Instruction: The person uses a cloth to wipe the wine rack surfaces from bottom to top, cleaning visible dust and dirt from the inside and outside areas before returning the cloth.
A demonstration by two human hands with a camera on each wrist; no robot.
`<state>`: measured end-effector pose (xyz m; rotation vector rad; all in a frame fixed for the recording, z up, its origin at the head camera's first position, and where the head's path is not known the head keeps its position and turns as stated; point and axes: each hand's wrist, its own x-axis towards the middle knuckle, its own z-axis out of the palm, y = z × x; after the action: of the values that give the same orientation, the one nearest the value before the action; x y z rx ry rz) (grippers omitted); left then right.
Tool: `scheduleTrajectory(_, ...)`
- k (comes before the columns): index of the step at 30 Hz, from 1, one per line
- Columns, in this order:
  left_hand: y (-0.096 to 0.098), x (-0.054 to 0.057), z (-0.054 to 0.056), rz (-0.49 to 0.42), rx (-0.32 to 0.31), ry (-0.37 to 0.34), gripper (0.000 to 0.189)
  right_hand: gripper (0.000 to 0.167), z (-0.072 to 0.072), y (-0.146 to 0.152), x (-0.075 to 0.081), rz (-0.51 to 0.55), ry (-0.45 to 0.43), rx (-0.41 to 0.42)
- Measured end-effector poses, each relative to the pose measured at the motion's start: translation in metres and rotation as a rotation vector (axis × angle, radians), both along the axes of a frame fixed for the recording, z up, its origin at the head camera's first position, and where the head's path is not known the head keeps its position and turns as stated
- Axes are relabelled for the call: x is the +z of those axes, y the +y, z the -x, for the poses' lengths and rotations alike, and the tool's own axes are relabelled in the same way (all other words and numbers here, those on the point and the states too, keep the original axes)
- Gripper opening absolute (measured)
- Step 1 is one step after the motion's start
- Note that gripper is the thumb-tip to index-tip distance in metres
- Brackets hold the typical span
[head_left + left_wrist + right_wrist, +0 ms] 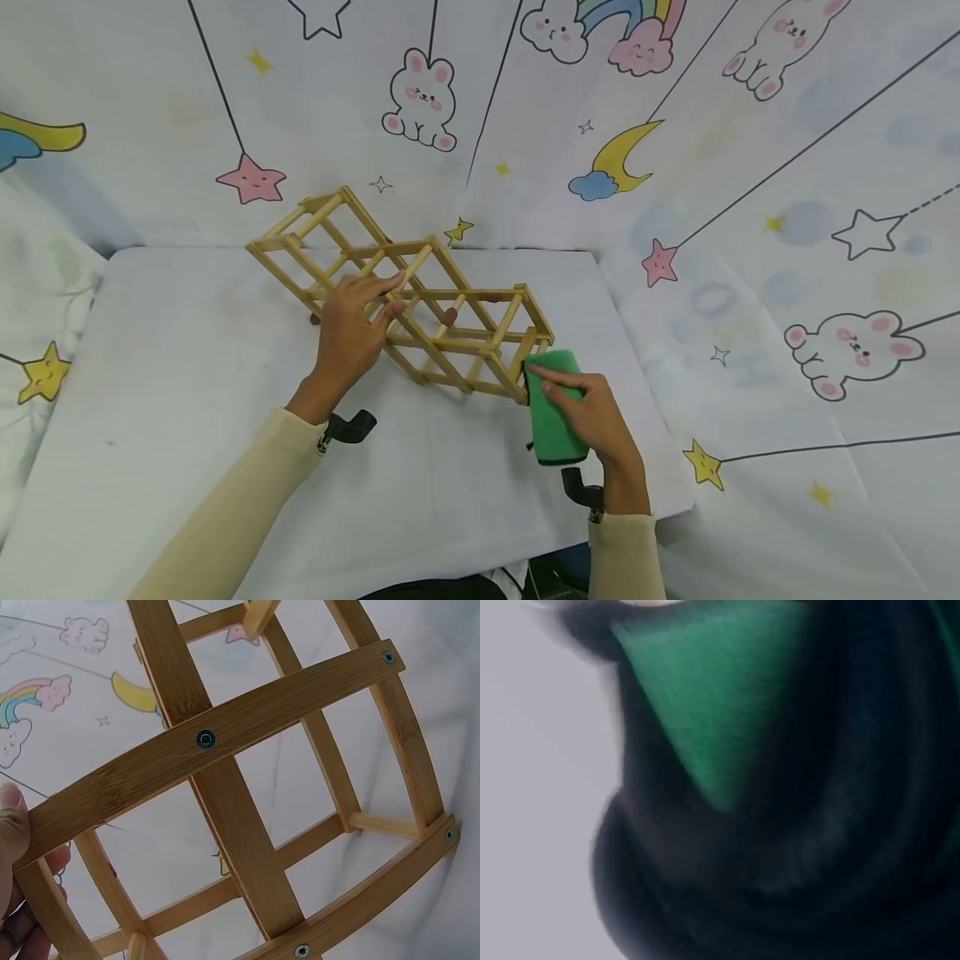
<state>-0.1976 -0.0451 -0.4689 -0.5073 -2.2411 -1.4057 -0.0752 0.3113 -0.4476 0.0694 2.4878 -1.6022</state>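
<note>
A folding lattice rack of light wooden slats [465, 294] stands slanted on the table, joined by round rods and small metal rivets. My left hand [348, 325] grips a slat near its middle, thumb and fingers on either side; in the left wrist view the hand [13, 840] shows at the left edge, around the riveted slat [292, 701]. At the rack's right end, my right hand [600, 417] holds a green rectangular pad [555, 433] with a dark edge, its upper part right at the end slats. Blurred green pad surface [712, 690] and dark shapes fill the right wrist view.
A white-covered table [187, 358] lies under the rack. Behind and to the right hangs a white cloth [510, 108] printed with bunnies, stars and moons. Black wrist mounts [352, 427] stick out from both wrists. Dark items and cables [555, 575] show below the table's front edge.
</note>
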Motion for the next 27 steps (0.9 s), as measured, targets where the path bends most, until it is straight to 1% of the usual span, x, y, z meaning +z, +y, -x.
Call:
scheduleTrajectory(1,0.0,0.0,0.0,-0.001,-0.001,-0.002,0.044,0.031,-0.002,-0.005,0.002,0.004,0.017,-0.003)
scheduleTrajectory(3,-0.001,0.0,-0.001,0.0,-0.005,-0.008,0.044,0.03,-0.005,-0.017,0.009,0.055,0.077,0.02)
scheduleTrajectory(6,-0.002,0.001,-0.001,-0.006,-0.002,-0.007,0.044,0.031,-0.005,-0.038,0.018,0.136,0.211,0.046)
scheduleTrajectory(8,-0.003,0.001,-0.001,-0.008,0.0,-0.002,0.044,0.033,-0.001,-0.05,0.022,0.131,0.242,0.066)
scheduleTrajectory(10,-0.002,0.0,-0.001,-0.008,-0.003,0.002,0.044,0.032,0.001,-0.054,0.025,0.069,0.209,0.072)
scheduleTrajectory(11,-0.002,-0.001,-0.001,-0.008,-0.008,0.002,0.044,0.03,0.002,-0.054,0.027,0.018,0.176,0.064)
scheduleTrajectory(13,-0.002,-0.002,-0.001,-0.002,-0.015,0.0,0.044,0.026,0.001,-0.048,0.031,-0.12,0.109,0.048)
scheduleTrajectory(14,-0.002,-0.002,-0.001,-0.003,-0.016,-0.002,0.044,0.025,0.0,-0.044,0.032,-0.176,0.093,0.039)
scheduleTrajectory(15,-0.002,-0.002,-0.001,-0.003,-0.014,-0.004,0.044,0.024,-0.001,-0.041,0.032,-0.21,0.083,0.033)
scheduleTrajectory(17,-0.003,-0.002,-0.002,-0.01,-0.01,-0.009,0.044,0.025,-0.002,-0.037,0.032,-0.221,0.09,0.054)
scheduleTrajectory(19,-0.003,-0.002,-0.003,-0.012,-0.005,-0.008,0.044,0.027,-0.003,-0.036,0.029,-0.159,0.093,0.124)
scheduleTrajectory(21,-0.003,-0.002,-0.003,-0.009,-0.007,-0.006,0.044,0.028,-0.004,-0.035,0.028,-0.096,0.056,0.193)
scheduleTrajectory(23,-0.002,-0.001,-0.002,-0.004,-0.015,-0.004,0.044,0.026,-0.005,-0.031,0.032,-0.12,0.015,0.251)
scheduleTrajectory(24,-0.001,-0.001,-0.001,-0.003,-0.018,-0.005,0.044,0.025,-0.005,-0.029,0.035,-0.143,0.006,0.265)
scheduleTrajectory(25,-0.001,-0.001,-0.001,-0.003,-0.02,-0.005,0.044,0.024,-0.004,-0.027,0.038,-0.169,0.01,0.261)
scheduleTrajectory(26,-0.002,-0.001,-0.001,-0.004,-0.018,-0.007,0.044,0.025,-0.003,-0.027,0.042,-0.183,0.032,0.247)
scheduleTrajectory(27,-0.002,-0.001,-0.002,-0.006,-0.016,-0.008,0.044,0.026,0.0,-0.028,0.045,-0.174,0.07,0.228)
